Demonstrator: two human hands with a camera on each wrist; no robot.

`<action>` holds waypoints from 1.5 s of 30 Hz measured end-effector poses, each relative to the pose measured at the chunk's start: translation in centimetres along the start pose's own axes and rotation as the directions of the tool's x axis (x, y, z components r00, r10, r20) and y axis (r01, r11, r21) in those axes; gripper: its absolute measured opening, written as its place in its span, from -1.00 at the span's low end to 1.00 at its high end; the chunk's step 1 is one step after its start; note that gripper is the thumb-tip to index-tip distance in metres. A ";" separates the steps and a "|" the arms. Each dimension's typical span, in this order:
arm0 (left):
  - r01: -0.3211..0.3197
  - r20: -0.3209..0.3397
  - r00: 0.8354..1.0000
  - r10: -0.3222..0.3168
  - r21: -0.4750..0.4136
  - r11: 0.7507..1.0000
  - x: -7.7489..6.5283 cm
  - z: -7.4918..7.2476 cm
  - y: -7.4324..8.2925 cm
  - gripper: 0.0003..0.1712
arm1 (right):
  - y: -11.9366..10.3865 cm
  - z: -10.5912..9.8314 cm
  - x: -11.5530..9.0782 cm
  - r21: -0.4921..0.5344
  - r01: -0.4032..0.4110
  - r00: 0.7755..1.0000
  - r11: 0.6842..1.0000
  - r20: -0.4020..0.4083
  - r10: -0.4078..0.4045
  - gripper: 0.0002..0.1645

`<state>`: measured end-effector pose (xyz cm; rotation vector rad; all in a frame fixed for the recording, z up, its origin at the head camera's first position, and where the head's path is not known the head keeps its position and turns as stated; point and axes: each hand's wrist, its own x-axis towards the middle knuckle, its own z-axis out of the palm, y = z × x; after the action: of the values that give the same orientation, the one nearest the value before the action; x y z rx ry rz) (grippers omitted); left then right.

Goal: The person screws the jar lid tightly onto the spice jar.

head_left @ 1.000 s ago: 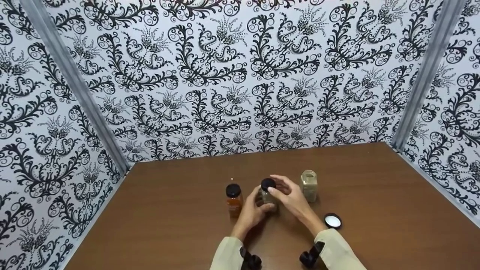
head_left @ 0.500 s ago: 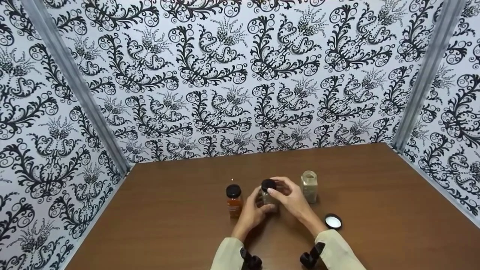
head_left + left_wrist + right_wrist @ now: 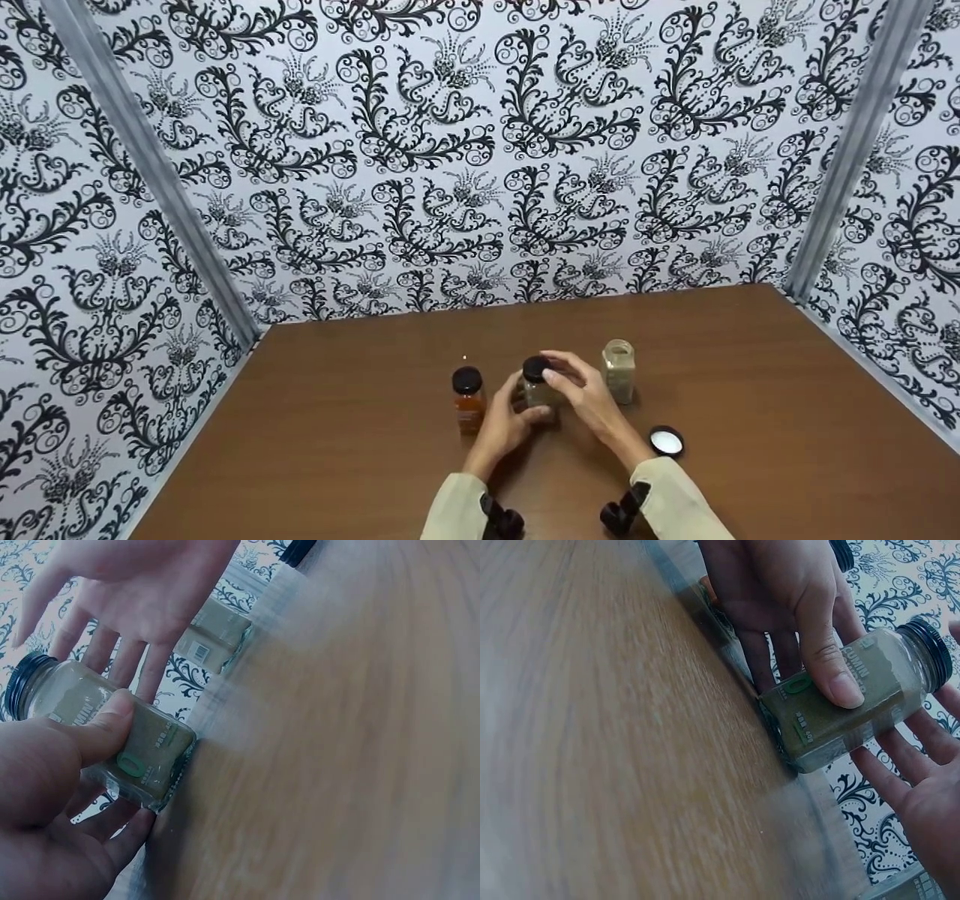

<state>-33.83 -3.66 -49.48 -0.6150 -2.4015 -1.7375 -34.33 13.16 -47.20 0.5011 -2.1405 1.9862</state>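
Observation:
A glass spice jar [image 3: 538, 395] of brownish-green powder, with a black lid [image 3: 535, 367], stands upright on the table between the hands. Its label, with a green oval, seems to read "cumin" in the right wrist view. My left hand [image 3: 506, 424] grips the jar body [image 3: 840, 709], thumb across the label and fingers round the far side. High at the lid is my right hand [image 3: 589, 394], with thumb and forefinger at opposite sides of its rim. The other fingers of that hand [image 3: 150, 585] extend behind the jar in the left wrist view.
Left of the hands stands a black-lidded jar of orange contents [image 3: 468, 405]. An uncapped glass jar of pale greenish powder [image 3: 619, 375] stands to the right. A loose black lid [image 3: 666, 442], white inside up, lies beside the right forearm. Patterned walls [image 3: 450, 150] enclose the brown table [image 3: 360, 450].
My right thumb has shifted slightly right and back along the lid's rim. The left hand and the jar hold their place, and the other jars have not moved.

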 end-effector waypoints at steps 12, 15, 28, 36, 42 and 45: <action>-0.046 0.009 0.999 0.047 -0.049 0.998 0.1 -0.1 -0.3 -0.27 | 0.0 0.2 -0.1 0.040 0.001 1.000 0.999 -0.003 -0.001 -0.60; -0.037 0.008 0.999 0.037 -0.044 0.998 0.1 -0.1 -0.2 -0.28 | 0.0 0.2 0.0 0.039 0.003 1.000 0.999 -0.009 -0.003 -0.60; -0.040 0.008 0.999 0.040 -0.054 0.998 0.0 -0.2 -0.1 -0.30 | 0.2 0.3 0.1 0.019 -0.008 0.999 1.000 -0.034 0.009 -0.62; -0.020 0.017 1.000 0.021 -0.034 0.999 0.0 -0.2 -0.1 -0.29 | 0.4 0.3 0.2 -0.007 -0.006 0.999 1.000 -0.041 0.006 -0.61; -0.032 0.011 0.999 0.032 -0.020 0.999 0.1 -0.1 -0.1 -0.30 | 0.2 0.0 0.0 -0.009 -0.002 1.000 1.000 -0.016 0.002 -0.55; -0.038 0.007 0.999 0.038 -0.016 0.999 0.0 -0.1 -0.2 -0.30 | 0.2 -0.2 -0.1 -0.013 0.011 1.000 1.000 0.006 -0.011 -0.51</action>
<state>-33.93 -3.79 -49.58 -0.6659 -2.3672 -1.7434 -34.34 13.38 -47.35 0.5163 -2.1478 1.9666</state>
